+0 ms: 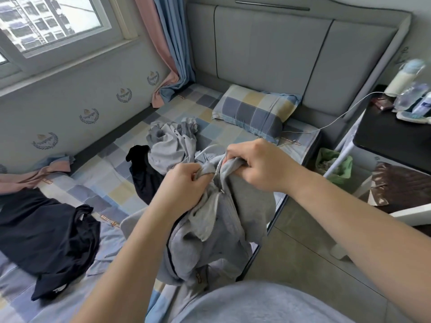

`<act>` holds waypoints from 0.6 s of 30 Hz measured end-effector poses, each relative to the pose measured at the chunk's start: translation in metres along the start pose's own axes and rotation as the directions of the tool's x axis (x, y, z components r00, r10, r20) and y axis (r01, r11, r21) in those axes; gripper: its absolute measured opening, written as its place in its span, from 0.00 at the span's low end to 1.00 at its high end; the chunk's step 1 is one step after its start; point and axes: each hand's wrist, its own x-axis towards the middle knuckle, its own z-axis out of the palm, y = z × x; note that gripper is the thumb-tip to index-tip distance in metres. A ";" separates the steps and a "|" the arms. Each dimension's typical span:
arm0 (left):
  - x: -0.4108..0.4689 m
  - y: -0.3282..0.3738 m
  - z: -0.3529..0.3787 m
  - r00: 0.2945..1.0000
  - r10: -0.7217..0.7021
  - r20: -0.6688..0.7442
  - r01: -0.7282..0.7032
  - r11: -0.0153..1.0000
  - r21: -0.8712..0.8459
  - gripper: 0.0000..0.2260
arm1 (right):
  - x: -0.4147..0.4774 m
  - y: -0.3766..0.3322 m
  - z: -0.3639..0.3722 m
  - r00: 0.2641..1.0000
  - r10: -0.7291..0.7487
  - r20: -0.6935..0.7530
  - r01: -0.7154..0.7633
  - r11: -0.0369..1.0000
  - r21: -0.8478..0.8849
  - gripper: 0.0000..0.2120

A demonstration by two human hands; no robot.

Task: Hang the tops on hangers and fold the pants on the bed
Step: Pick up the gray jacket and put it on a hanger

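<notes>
- The left hand (186,185) comes in from 7 o'clock on a bare forearm, back of the hand up. Its fingers (196,177) are curled tight round a bunch of cloth at the upper edge of the grey zip top (210,241).
- The right hand (256,166) comes in from 4 o'clock, forearm stretched long across the view and knuckles up. Its fingers are also curled, gripping the top's upper edge on the other side of the zip.
- The two hands sit just beside each other near the middle of the view, with the zip between them.
- The grey zip top hangs from both grips over the near edge of the bed (112,173). Its upper edge points to 12 o'clock and its crumpled bulk falls toward 6 o'clock, so the long axis and the zip run from 12 to 6.
- On the bed, a grey heap (168,148) lies at 11 o'clock from the hands. A small black garment (144,180) touches it at 9 o'clock, and a large black garment (46,234) lies well apart at 8 o'clock.
- A checked pillow (251,113) lies at 12 o'clock.
</notes>
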 end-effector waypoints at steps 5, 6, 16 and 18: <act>0.003 -0.003 0.010 0.998 -0.062 -0.028 0.061 0.997 -0.049 0.20 | 0.001 -0.005 -0.008 0.984 0.122 0.129 -0.138 0.983 0.122 0.03; 0.003 0.000 0.014 0.998 -0.053 -0.035 0.050 0.996 -0.078 0.20 | 0.001 -0.008 -0.004 0.976 0.130 0.174 -0.153 0.980 0.127 0.03; 0.006 0.007 0.020 1.000 0.028 -0.014 -0.030 0.989 -0.146 0.20 | 0.000 0.002 0.007 0.907 0.253 0.337 -0.370 0.862 0.348 0.06; 0.007 0.008 0.021 0.999 0.039 -0.002 -0.039 0.986 -0.164 0.19 | -0.004 0.004 0.012 0.903 0.241 0.357 -0.383 0.829 0.408 0.06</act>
